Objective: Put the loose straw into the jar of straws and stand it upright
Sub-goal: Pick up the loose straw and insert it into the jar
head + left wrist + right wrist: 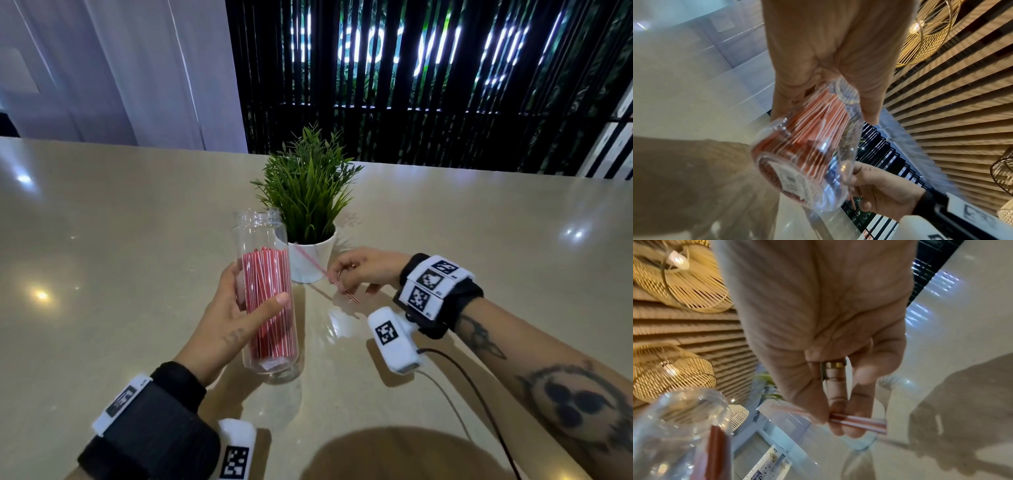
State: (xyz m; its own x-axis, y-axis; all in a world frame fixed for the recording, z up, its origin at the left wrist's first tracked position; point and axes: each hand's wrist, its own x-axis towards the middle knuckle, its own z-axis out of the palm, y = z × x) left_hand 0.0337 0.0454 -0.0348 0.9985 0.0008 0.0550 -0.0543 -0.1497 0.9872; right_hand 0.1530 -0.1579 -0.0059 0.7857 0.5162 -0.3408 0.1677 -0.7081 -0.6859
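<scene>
A clear plastic jar (pixel 265 274) packed with red-and-white striped straws stands upright on the beige table, its mouth open. My left hand (pixel 236 318) grips its middle, thumb in front and fingers behind; the left wrist view shows the jar (pixel 807 155) from its base, slightly lifted or tilted. To the jar's right, my right hand (pixel 356 270) pinches a loose striped straw (pixel 322 272) near its lower end, so the straw slants up to the left toward the pot. In the right wrist view the straw (pixel 857 419) sits between thumb and fingertips, with the jar mouth (pixel 694 404) at lower left.
A small green plant in a white pot (pixel 310 257) stands just behind the jar and straw. The glossy beige table (pixel 479 240) stretches wide on both sides. A black cable (pixel 479 401) trails from my right wrist toward the near edge. A dark slatted wall lies beyond.
</scene>
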